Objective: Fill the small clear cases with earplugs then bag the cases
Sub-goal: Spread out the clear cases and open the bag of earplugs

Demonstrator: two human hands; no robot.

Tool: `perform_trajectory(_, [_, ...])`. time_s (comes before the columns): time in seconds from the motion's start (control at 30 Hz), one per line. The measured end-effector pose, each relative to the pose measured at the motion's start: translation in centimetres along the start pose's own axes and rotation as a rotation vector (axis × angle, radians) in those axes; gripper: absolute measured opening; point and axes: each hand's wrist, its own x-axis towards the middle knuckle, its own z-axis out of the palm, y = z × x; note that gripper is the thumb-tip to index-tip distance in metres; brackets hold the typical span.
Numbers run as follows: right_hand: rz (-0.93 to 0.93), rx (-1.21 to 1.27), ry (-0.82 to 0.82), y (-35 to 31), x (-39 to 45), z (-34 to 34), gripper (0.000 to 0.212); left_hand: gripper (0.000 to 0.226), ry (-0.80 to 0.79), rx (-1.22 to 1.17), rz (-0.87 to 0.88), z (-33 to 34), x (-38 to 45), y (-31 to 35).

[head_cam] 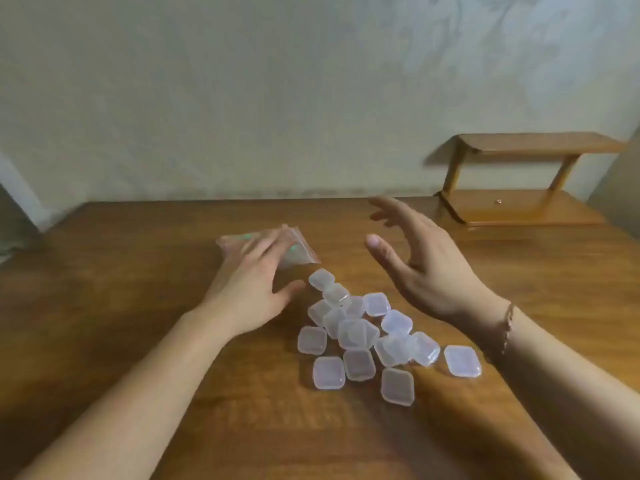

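While small clear square plastic cases (363,336) lie heaped on brown wooden table (138,258), left hand (251,289) is pressed flat, fingers straight, on clear plastic bags (296,249); right hand (420,265) is held raised, fingers spread, empty.

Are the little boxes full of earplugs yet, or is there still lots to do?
Nothing looks done yet. The clear cases lie in a loose pile on the table, and no earplugs are in view. The left hand rests flat on the plastic bags; the right hand hovers open, holding nothing. Filling and bagging all remain.
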Motion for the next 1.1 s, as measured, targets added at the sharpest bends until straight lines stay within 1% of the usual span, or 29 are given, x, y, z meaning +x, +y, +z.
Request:
perform_trajectory(0.07, [0.017, -0.064, -0.035, -0.5, -2.0, 0.8, 0.06, 0.068, -0.106, 0.034, -0.03, 1.2, -0.7, 0.0])
perform_trajectory(0.13, [0.066, -0.081, -0.088, -0.9, -4.0, 1.3, 0.06, 0.063, -0.184, 0.008, -0.099, 1.7, -1.5, -0.2])
perform_trajectory(0.2, [0.071, -0.096, -0.11, -1.6, -5.7, 1.4, 0.059, 0.058, -0.154, 0.051, -0.128, 2.2, -2.5, -0.3])
perform_trajectory(0.3, [0.089, -0.115, -0.114, -2.6, -7.2, 1.4, 0.056, 0.057, -0.072, 0.102, -0.179, 2.1, -3.6, -0.4])
perform_trajectory(0.37, [0.082, -0.131, -0.107, -3.3, -8.0, 1.8, 0.053, 0.058, -0.06, 0.101, -0.209, 2.2, -4.1, -0.6])
perform_trajectory(0.43, [0.067, -0.147, -0.117, -3.8, -8.6, 2.3, 0.051, 0.054, -0.072, 0.104, -0.216, 2.4, -4.3, -0.7])
perform_trajectory(0.57, [0.061, -0.158, -0.121, -4.5, -8.4, 3.0, 0.05, 0.027, -0.013, 0.155, -0.213, 2.0, -3.2, 0.3])
perform_trajectory(0.6, [0.068, -0.158, -0.121, -4.6, -8.2, 3.2, 0.05, 0.02, 0.007, 0.15, -0.215, 2.0, -3.0, 0.5])
perform_trajectory(0.67, [0.073, -0.184, -0.137, -4.6, -7.7, 3.5, 0.05, 0.013, 0.079, 0.085, -0.217, 2.4, -3.0, 0.5])
perform_trajectory(0.77, [0.053, -0.226, -0.159, -4.4, -6.7, 4.0, 0.047, 0.011, 0.252, -0.125, -0.131, 2.6, -4.3, 0.2])
perform_trajectory(0.83, [0.052, -0.188, -0.175, -4.2, -6.0, 4.1, 0.043, 0.007, 0.306, -0.302, -0.013, 2.1, -5.5, 0.1])
perform_trajectory(0.9, [0.061, -0.113, -0.191, -4.0, -5.0, 4.3, 0.042, 0.006, 0.302, -0.408, 0.115, 1.3, -6.6, 0.3])
perform_trajectory(1.0, [0.089, -0.032, -0.251, -4.1, -3.3, 4.8, 0.052, 0.007, 0.272, -0.528, 0.26, 0.8, -7.6, 0.7])
perform_trajectory(1.03, [0.096, -0.025, -0.273, -4.3, -2.9, 5.0, 0.053, 0.012, 0.245, -0.554, 0.274, 1.0, -7.8, 0.7])
perform_trajectory(1.1, [0.103, -0.043, -0.304, -4.9, -2.3, 5.4, 0.045, 0.027, 0.165, -0.597, 0.239, 1.3, -7.7, 0.8])
